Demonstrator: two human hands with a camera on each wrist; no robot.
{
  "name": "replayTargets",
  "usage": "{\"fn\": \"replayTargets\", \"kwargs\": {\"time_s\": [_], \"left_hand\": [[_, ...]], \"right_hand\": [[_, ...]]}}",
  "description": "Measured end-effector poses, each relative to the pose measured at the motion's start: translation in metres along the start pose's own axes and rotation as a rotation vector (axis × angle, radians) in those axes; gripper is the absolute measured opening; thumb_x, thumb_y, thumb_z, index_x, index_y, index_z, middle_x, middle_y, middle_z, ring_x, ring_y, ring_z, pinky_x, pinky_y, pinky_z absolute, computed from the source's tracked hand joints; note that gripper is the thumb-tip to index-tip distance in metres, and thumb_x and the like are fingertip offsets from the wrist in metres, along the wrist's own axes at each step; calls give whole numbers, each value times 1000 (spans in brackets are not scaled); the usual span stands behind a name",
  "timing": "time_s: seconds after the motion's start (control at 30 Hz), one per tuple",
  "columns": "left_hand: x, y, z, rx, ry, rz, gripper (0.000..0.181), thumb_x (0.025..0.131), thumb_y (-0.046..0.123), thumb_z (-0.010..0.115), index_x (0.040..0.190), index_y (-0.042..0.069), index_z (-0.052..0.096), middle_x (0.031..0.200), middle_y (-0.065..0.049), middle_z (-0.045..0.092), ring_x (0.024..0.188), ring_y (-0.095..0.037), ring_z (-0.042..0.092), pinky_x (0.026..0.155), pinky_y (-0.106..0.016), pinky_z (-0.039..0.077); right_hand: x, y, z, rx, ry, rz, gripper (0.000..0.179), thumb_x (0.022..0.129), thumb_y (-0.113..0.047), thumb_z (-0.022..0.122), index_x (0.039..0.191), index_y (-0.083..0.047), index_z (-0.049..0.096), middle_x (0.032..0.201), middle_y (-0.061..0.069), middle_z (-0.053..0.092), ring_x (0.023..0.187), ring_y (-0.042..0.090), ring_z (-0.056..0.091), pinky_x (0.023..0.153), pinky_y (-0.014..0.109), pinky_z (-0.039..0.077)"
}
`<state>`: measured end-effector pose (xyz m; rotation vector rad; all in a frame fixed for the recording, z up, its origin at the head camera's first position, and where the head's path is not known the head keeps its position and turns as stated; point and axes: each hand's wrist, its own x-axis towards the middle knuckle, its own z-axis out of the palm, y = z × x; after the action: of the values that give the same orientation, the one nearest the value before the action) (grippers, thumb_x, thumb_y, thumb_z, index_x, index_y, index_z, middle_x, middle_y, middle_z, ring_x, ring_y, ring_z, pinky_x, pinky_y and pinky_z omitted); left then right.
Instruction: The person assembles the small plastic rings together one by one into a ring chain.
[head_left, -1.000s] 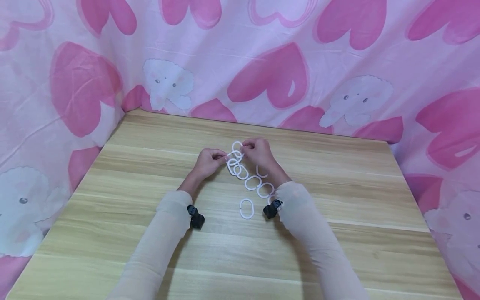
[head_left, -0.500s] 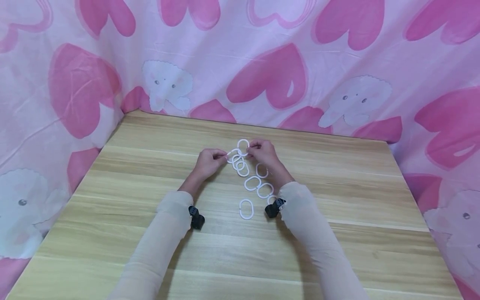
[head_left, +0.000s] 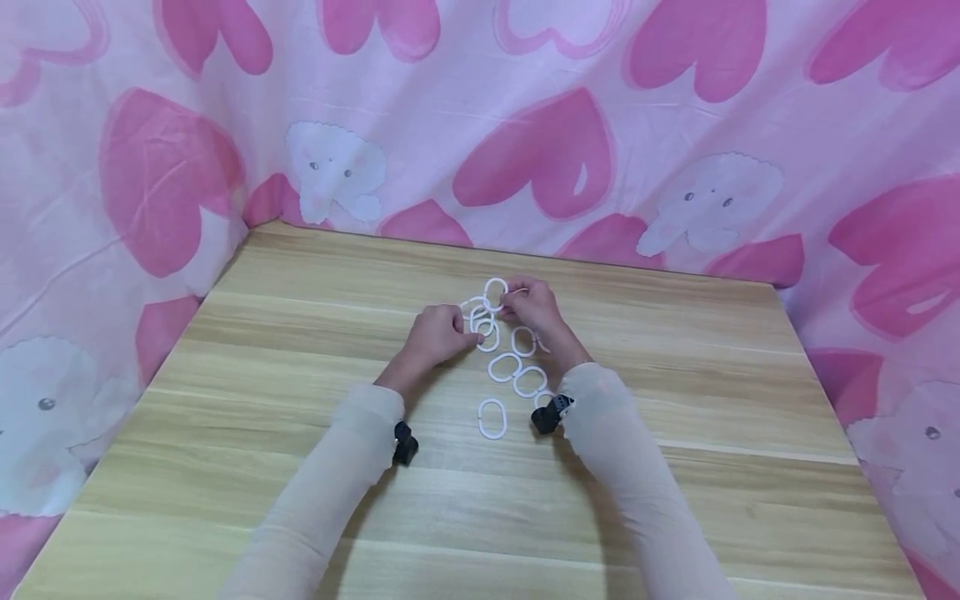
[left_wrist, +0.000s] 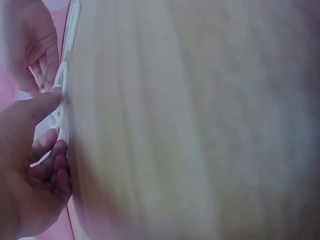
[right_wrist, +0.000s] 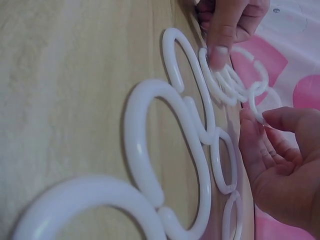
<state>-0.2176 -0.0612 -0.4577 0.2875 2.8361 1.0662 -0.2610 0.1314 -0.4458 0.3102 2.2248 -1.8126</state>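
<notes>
Right of the table's middle, my right hand (head_left: 536, 304) pinches a white plastic C-shaped link (right_wrist: 253, 102) between thumb and fingertips. That link hooks through another at the far end of a linked cluster (right_wrist: 227, 85). From the left, my left hand (head_left: 435, 337) grips the near part of the cluster, its thumb (right_wrist: 220, 55) laid over the overlapping links. In the left wrist view, the index and other fingers (left_wrist: 60, 165) curl below the thumb, with white link edges between them. Part of the cluster is hidden behind the left thumb.
More white links lie flat on the wooden table (head_left: 675, 467), including one link (head_left: 513, 340) beside my right wrist and a separate link (head_left: 506, 419) nearer me. My right wrist camera (head_left: 550, 417) covers part of another. A pink patterned curtain (head_left: 420, 125) surrounds the table's back and sides.
My right hand has drawn its link slightly to the right, stretching the cluster. My left hand has let go of the upper-left link and shifted right and nearer, onto the cluster's lower links.
</notes>
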Motion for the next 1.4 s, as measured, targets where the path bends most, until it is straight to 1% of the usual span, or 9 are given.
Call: {"fn": "replayTargets", "kwargs": {"time_s": [0.13, 0.3, 0.47, 0.73, 0.87, 1.0, 1.17, 1.3, 1.4], "left_hand": [[-1, -4, -8, 4, -46, 5, 31, 82, 32, 84, 72, 12, 62, 70, 0, 60, 72, -18, 56, 67, -28, 45], [-1, -12, -21, -17, -113, 1, 24, 84, 24, 83, 76, 9, 65, 72, 0, 62, 72, -16, 55, 68, -25, 44], [-2, -22, -34, -21, -108, 17, 19, 85, 18, 81, 78, 7, 67, 72, -2, 63, 71, -15, 54, 68, -24, 43], [-5, -38, -52, -37, -80, -25, 17, 86, 15, 80, 80, 4, 68, 72, -3, 63, 71, -16, 54, 65, -24, 43], [-7, -42, -57, -46, -64, -44, 17, 85, 13, 80, 80, 4, 67, 73, -4, 63, 72, -17, 54, 65, -24, 44], [-7, -43, -60, -43, -67, -49, 15, 86, 11, 79, 81, 3, 67, 73, -4, 63, 72, -16, 54, 65, -24, 43], [-8, -43, -63, -39, -73, -69, 14, 88, 10, 76, 82, 3, 66, 74, -5, 61, 73, -17, 53, 64, -24, 43], [-9, -45, -66, -36, -70, -83, 14, 88, 11, 76, 83, 3, 66, 75, -6, 61, 73, -19, 53, 64, -25, 43], [-10, -49, -67, -33, -72, -82, 13, 89, 11, 75, 84, 3, 66, 77, -7, 62, 74, -19, 53, 64, -25, 43]], "right_hand": [[3, 3, -3, -1, 17, 8, 18, 94, -3, 63, 110, 4, 63, 76, 1, 65, 60, 8, 66, 62, 20, 60], [4, 5, -9, -75, 40, -12, 22, 95, -4, 63, 114, 5, 65, 73, -1, 63, 57, 7, 62, 58, 17, 57], [2, 5, -15, -170, 43, -40, 26, 95, -5, 60, 119, 3, 66, 79, 2, 63, 61, 8, 59, 58, 17, 53], [1, 2, -20, -308, 18, -64, 20, 94, -11, 61, 109, -2, 72, 84, 3, 65, 67, 9, 59, 62, 18, 51], [-2, -2, -22, -388, -43, -70, 21, 92, -12, 63, 106, 0, 74, 80, 2, 66, 69, 9, 60, 64, 19, 51], [-5, -7, -24, -413, -154, -84, 25, 98, -11, 58, 111, 5, 72, 84, 7, 70, 72, 11, 63, 68, 20, 55], [-8, -8, -26, -515, -260, -173, 21, 96, 1, 59, 113, 4, 72, 91, 12, 71, 80, 13, 63, 72, 20, 54], [-8, -4, -26, -633, -273, -303, 12, 90, 0, 68, 101, -1, 74, 88, 10, 70, 81, 16, 60, 72, 22, 51], [-7, 1, -26, -614, -249, -345, 6, 93, -2, 68, 96, -1, 72, 89, 10, 69, 82, 16, 60, 73, 22, 51]]}}
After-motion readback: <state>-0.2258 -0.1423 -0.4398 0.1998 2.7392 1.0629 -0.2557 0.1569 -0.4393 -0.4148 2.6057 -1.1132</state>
